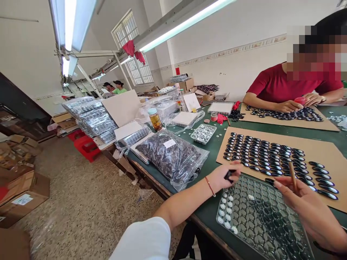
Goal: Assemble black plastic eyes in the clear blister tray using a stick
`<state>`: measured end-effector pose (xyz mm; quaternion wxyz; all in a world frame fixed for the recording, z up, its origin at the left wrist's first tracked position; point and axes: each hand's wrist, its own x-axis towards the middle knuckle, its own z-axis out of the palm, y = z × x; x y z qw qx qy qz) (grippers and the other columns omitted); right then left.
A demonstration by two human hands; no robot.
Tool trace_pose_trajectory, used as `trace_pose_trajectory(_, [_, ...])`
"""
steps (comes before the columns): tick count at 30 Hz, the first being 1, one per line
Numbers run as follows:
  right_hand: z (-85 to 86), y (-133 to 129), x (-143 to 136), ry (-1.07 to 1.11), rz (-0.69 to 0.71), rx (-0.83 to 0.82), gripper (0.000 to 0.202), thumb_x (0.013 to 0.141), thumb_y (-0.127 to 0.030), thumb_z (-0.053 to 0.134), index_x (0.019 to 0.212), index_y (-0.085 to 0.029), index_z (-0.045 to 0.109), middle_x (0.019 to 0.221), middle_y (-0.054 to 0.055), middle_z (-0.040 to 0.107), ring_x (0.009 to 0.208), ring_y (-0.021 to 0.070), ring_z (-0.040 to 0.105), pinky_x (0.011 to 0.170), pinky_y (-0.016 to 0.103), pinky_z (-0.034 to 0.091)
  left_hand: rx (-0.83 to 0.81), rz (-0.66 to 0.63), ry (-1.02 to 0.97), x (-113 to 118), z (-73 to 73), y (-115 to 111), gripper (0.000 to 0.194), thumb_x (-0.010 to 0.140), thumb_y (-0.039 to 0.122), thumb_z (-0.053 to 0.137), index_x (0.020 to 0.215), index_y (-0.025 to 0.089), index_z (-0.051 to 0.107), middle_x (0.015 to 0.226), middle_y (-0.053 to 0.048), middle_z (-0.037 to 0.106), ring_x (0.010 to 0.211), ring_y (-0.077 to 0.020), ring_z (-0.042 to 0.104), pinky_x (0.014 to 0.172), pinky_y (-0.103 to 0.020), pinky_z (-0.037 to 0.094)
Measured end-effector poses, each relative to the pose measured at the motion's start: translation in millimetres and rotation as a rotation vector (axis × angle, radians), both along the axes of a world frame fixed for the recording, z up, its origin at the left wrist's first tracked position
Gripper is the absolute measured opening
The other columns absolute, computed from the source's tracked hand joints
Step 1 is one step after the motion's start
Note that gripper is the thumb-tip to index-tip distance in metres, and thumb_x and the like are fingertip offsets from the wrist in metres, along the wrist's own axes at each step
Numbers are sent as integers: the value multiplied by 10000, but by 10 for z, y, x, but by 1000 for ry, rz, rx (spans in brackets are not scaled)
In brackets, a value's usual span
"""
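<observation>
My left hand [226, 177] is closed around a small black piece [230, 176] over the far left corner of a clear plastic tray [260, 216] with round hollows. Several white round discs [228, 210] sit in the hollows along its left side. My right hand [306, 202] is above the tray's right part, with a thin wooden stick [292, 176] upright in its grip. Between its thumb and fingers it also pinches a black oval clip [270, 181]. Beyond both hands, rows of glossy black oval clips [262, 153] lie on a brown board [329, 148].
A clear box of white discs [204, 134] and a bulky plastic bag [172, 155] of dark pieces stand left of the board. A lidded jar [155, 119] is behind the bag. Across the table a person in red [273, 85] works at another board [326, 124].
</observation>
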<state>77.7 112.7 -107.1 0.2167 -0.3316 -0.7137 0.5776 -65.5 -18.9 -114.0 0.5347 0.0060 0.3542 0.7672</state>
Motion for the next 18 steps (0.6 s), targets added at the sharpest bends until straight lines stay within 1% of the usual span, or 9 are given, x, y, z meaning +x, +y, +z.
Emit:
trace_pose_trajectory(2, [-41, 18, 11, 7, 84, -76, 361, 576, -552, 642, 830, -308, 559, 559, -13, 404, 434, 141, 317, 389, 306, 257, 50, 135, -157, -128, 29, -31, 213, 608, 18, 620, 788, 125, 580, 683, -4, 536, 518, -34, 497, 334, -106, 171])
trace_pose_trajectory(5, [-115, 13, 4, -21, 116, -83, 373, 595, -570, 630, 842, -301, 554, 565, -10, 405, 459, 144, 309, 417, 312, 249, 131, 305, -361, -175, 67, -61, 78, 663, 43, 538, 726, 90, 536, 701, -54, 559, 596, -87, 554, 344, -103, 258])
trace_pose_trajectory(6, [-137, 10, -1, -29, 123, -79, 376, 602, -577, 623, 845, -299, 554, 563, -10, 403, 462, 144, 307, 423, 313, 247, 141, 312, -411, -151, 74, -60, 37, 675, 61, 519, 704, 84, 523, 685, -66, 556, 607, -104, 560, 360, -112, 306])
trace_pose_trajectory(8, [-167, 9, -6, -45, 128, -77, 380, 607, -583, 618, 846, -295, 551, 550, -15, 388, 463, 144, 305, 429, 310, 241, 122, 236, -492, -73, 76, -45, 12, 674, 71, 494, 672, 79, 502, 658, -81, 544, 618, -130, 565, 408, -143, 391])
trace_pose_trajectory(10, [-179, 14, -4, -52, 125, -84, 380, 602, -585, 624, 833, -293, 550, 532, -21, 363, 458, 143, 303, 426, 304, 234, 75, 139, -538, 0, 67, -22, 28, 658, 54, 482, 671, 75, 495, 653, -94, 537, 644, -152, 574, 416, -150, 408])
trace_pose_trajectory(11, [-178, 17, -1, -50, 119, -94, 377, 596, -584, 629, 823, -293, 550, 529, -21, 360, 455, 141, 304, 423, 301, 231, 52, 123, -544, 22, 61, -12, 43, 650, 41, 478, 675, 73, 493, 664, -103, 540, 671, -164, 583, 405, -140, 395])
trace_pose_trajectory(13, [-170, 20, 7, -41, 107, -121, 368, 586, -580, 635, 805, -296, 552, 539, -14, 371, 448, 137, 311, 414, 296, 233, 24, 167, -523, 32, 50, 0, 106, 627, -12, 461, 674, 80, 487, 700, -111, 554, 729, -180, 599, 408, -126, 388])
trace_pose_trajectory(15, [-158, 17, 11, -32, 94, -136, 362, 575, -577, 639, 792, -300, 555, 542, -10, 371, 440, 134, 317, 404, 293, 236, 6, 223, -479, 15, 39, 6, 193, 597, -79, 430, 672, 89, 487, 735, -101, 569, 769, -180, 610, 445, -128, 410])
trace_pose_trajectory(18, [-149, 5, 7, -30, 104, -122, 356, 574, -580, 635, 779, -302, 550, 521, -20, 334, 428, 133, 300, 396, 292, 224, -20, 206, -410, -6, 16, 12, 241, 611, -113, 435, 707, 96, 509, 765, -78, 585, 775, -170, 619, 485, -131, 428])
